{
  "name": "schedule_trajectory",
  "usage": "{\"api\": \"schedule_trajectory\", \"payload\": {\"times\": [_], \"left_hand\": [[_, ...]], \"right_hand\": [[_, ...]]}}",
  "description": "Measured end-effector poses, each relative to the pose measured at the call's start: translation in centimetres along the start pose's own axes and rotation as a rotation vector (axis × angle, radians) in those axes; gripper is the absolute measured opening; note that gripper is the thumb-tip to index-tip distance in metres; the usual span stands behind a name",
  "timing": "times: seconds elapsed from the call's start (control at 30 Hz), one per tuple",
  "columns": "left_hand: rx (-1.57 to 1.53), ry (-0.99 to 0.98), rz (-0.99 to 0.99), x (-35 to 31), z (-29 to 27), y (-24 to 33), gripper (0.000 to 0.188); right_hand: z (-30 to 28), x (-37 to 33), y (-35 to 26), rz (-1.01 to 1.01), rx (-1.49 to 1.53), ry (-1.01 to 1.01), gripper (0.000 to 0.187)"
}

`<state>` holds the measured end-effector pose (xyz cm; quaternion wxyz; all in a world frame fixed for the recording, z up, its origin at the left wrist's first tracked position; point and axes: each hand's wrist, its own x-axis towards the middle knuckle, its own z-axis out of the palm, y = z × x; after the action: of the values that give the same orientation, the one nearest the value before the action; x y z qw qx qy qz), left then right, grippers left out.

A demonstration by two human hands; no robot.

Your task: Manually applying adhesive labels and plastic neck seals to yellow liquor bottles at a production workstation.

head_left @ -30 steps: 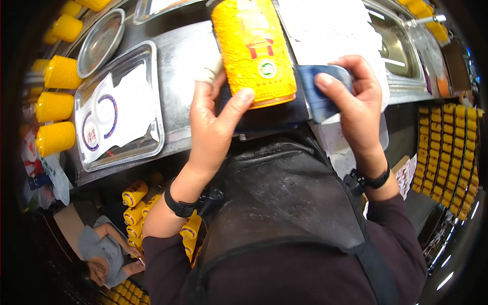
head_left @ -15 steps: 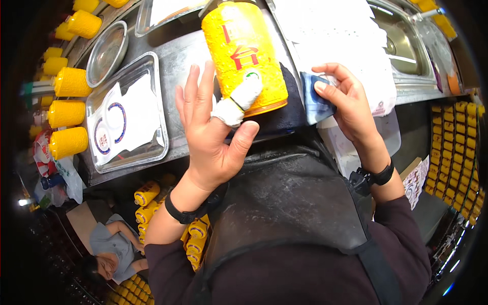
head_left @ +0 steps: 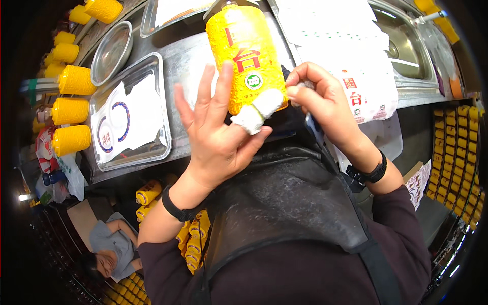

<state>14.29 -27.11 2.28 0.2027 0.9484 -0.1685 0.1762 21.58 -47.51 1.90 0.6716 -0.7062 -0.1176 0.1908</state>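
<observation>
A yellow, rough-textured bottle with red characters and a small green round mark lies on the counter, its neck pointing away from me. My left hand is beside its near end, fingers spread. White cloth, tied with a thin band, wraps my left index finger and overlaps the bottle's near end. My right hand is at the bottle's lower right, thumb and forefinger pinched together; whatever is between them is too small to tell. A blue piece of cloth shows below that hand, partly hidden by it.
A metal tray with white printed paper and a round metal bowl stand left. Several yellow bottles line the far left. Right are printed white sheets and a sink. Another person sits at lower left.
My right hand has moved left and closer to the bottle, and the blue cloth now shows lower, beneath it. My left hand has shifted slightly right and down.
</observation>
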Motion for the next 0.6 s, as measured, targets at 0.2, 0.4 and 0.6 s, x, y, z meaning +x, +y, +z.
{"api": "schedule_trajectory", "payload": {"times": [0.2, 0.4, 0.6], "left_hand": [[-0.070, 0.047, -0.130, -2.4, 0.3, -1.5, 0.035], [-0.099, 0.108, -0.125, -1.8, -0.5, -1.5, 0.033], [-0.019, 0.080, 0.012, 1.3, -0.3, -1.8, 0.028]], "right_hand": [[0.8, 0.4, 0.2, -0.052, -0.095, 0.009, 0.026], [0.9, 0.5, 0.3, -0.027, -0.034, 0.001, 0.026], [0.8, 0.3, 0.2, 0.014, -0.041, -0.032, 0.024]]}}
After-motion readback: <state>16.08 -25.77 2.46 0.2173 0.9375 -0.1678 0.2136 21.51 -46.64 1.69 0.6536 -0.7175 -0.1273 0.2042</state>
